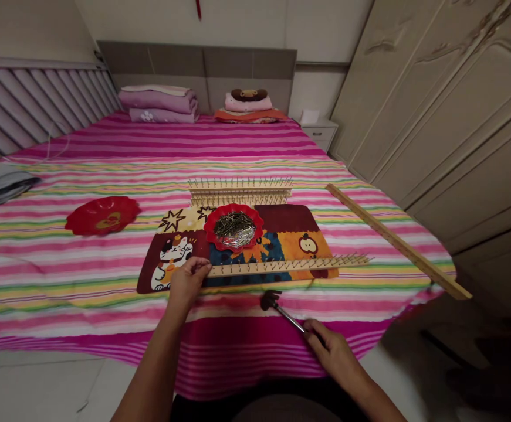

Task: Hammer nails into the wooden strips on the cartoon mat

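A wooden strip (259, 268) with a row of nails standing in it lies across the patterned mat (149, 275). My left hand (190, 278) is closed at the strip's left end, thumb and fingers pinched there; whether a nail sits between the fingertips is too small to tell. My right hand (328, 346) grips the handle of a claw hammer (284, 310), whose dark head is just below the strip, apart from it. Beyond the strip, a red scalloped dish (211, 231) holds a heap of loose nails (237, 225).
Several nail-studded wooden strips (240, 190) lie together behind the mat. A bare wooden strip (396, 240) lies slanted at the bed's right edge. To the left is a red lid (102, 215). Folded bedding (161, 104) sits near the headboard; wardrobes (449, 105) stand right.
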`<move>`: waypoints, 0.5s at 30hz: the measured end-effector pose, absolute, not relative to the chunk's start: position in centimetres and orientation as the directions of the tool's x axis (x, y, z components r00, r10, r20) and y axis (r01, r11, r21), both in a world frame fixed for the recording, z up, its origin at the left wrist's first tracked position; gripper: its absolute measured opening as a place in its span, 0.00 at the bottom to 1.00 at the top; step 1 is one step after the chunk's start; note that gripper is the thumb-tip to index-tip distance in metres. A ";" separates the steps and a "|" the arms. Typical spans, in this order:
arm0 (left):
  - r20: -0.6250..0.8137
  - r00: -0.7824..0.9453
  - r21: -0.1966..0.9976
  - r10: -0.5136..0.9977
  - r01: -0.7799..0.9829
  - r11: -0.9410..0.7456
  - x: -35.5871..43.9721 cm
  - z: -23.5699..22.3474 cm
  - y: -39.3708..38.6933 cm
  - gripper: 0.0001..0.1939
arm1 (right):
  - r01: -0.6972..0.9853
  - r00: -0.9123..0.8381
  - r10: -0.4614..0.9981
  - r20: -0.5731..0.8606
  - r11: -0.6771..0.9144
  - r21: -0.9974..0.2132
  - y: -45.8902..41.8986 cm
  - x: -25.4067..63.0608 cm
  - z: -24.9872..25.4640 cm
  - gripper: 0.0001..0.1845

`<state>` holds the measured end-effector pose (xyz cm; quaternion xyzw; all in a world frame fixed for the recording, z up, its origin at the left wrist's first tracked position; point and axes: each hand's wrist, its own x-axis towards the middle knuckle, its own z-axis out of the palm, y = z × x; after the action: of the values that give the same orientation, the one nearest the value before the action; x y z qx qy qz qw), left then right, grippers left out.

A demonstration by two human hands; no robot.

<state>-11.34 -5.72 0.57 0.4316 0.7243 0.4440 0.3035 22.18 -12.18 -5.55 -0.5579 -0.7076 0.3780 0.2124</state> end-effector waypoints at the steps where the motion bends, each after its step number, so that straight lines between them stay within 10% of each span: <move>1: -0.049 -0.441 0.901 0.896 0.368 0.230 -11.3 0.5 -5.7 0.12 | 0.630 -0.285 0.951 -0.123 0.089 -0.772 -12.2 22.2 -5.5 0.14; 15: 0.128 -0.442 0.763 0.888 0.616 0.197 -10.4 -0.1 -6.3 0.08 | 0.466 -0.415 0.905 0.096 0.302 -0.832 -9.6 13.7 4.9 0.13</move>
<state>-10.38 -6.33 -0.15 0.4987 0.7539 0.3908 0.1738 13.68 -9.56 4.87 -0.4553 -0.7524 0.3764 0.2915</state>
